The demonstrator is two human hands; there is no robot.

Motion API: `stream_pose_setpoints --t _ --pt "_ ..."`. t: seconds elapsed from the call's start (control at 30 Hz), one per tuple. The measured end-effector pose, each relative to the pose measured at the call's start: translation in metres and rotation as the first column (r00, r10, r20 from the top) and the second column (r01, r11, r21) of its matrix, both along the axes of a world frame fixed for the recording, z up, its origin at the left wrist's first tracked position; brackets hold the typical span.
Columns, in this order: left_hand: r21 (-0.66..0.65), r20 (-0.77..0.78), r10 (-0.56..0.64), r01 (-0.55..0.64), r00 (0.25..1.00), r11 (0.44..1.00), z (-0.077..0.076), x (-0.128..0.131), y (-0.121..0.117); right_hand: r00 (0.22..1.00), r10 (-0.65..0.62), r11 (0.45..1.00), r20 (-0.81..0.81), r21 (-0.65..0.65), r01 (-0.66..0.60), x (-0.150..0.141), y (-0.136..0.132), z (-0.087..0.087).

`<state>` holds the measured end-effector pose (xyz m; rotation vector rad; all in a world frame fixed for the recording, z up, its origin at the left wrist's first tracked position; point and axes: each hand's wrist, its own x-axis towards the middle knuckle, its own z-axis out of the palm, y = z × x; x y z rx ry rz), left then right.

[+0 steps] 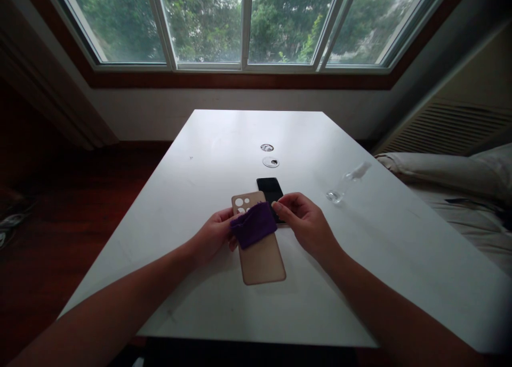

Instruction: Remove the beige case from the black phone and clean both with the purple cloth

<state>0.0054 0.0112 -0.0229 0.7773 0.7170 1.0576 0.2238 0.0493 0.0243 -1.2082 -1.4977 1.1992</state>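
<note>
A tan phone case (262,257) with camera cut-outs lies flat on the white table (208,159). Over its upper part sits a purple cloth (253,224). My left hand (214,235) grips the cloth's left edge with its fingers closed. My right hand (304,219) pinches the cloth's right corner, fingers curled, and rests above a black phone (271,189) that lies just behind the case, partly hidden by that hand.
A clear small spray bottle (346,183) lies on its side to the right on the table. Two round cable-hole covers (270,161) sit further back. A bed with a pillow (448,169) stands at the right, and windows span the far wall.
</note>
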Motion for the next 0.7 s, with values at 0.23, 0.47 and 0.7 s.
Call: stream_pose_setpoints --t 0.23,0.47,0.7 --pt "0.064 -0.139 0.014 -0.005 0.990 0.998 0.001 0.002 -0.001 0.939 0.241 0.931 -0.243 -0.215 -0.295 -0.010 -0.007 -0.005" --pt "0.139 -0.202 0.123 -0.096 0.972 0.986 0.003 0.003 -0.001 0.899 0.290 0.868 -0.330 -0.305 -0.392 -0.009 -0.008 -0.002" --pt "0.144 -0.171 0.240 -0.217 0.955 0.965 0.002 -0.001 0.001 0.908 0.329 0.833 -0.259 -0.373 -0.409 0.001 -0.001 -0.001"
